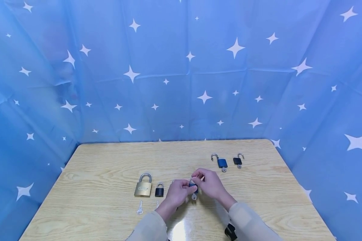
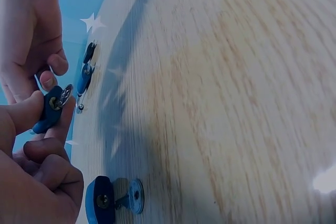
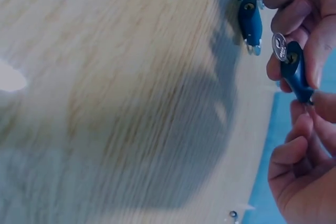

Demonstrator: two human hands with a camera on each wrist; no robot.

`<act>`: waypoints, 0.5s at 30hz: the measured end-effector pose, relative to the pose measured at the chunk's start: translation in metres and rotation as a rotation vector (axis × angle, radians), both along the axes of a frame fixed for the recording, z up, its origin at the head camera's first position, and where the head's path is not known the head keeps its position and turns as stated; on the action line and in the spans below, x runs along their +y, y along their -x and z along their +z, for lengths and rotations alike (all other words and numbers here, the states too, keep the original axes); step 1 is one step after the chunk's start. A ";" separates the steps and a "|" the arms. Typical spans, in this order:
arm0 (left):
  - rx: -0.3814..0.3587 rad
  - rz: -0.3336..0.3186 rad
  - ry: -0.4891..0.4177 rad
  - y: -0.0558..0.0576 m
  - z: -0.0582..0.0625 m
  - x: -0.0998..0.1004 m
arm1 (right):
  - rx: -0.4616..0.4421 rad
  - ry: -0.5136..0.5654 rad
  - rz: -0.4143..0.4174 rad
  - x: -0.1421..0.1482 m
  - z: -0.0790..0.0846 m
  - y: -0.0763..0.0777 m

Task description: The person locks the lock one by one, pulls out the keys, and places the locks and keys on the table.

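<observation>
A small blue padlock (image 1: 194,188) is held up over the table between both hands. My left hand (image 1: 177,193) pinches its body between thumb and fingers. A round-headed silver key (image 3: 279,46) sits in the keyhole on the padlock's underside. At the other end, the fingers of my right hand (image 1: 212,184) pinch the shackle; these fingers partly hide it. Below the left hand, a second blue padlock (image 2: 100,200) lies on the table with a key (image 2: 135,196) beside it, mostly hidden by that hand in the head view.
On the wooden table (image 1: 108,164), a large brass padlock (image 1: 143,189) and a black padlock (image 1: 159,192) lie to the left, with keys (image 1: 140,208) in front. Farther back at right are a blue padlock (image 1: 222,163) and a black one (image 1: 237,161), shackles swung out, keys inserted.
</observation>
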State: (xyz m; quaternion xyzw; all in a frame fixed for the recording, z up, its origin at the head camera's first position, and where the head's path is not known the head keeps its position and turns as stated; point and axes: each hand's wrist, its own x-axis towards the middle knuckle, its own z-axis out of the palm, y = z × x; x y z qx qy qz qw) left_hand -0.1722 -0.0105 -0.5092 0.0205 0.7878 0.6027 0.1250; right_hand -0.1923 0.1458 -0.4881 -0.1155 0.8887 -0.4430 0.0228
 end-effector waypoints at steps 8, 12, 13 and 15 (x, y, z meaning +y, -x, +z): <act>-0.019 0.026 0.052 0.002 0.000 -0.003 | -0.007 -0.018 -0.108 0.007 -0.010 -0.009; -0.033 0.034 0.057 0.005 0.001 -0.005 | -0.039 0.004 -0.114 0.007 -0.016 -0.018; -0.036 0.036 0.059 0.005 0.002 -0.005 | -0.046 0.006 -0.107 0.007 -0.017 -0.021; -0.036 0.040 0.065 0.006 0.002 -0.006 | -0.064 0.022 -0.086 0.006 -0.019 -0.026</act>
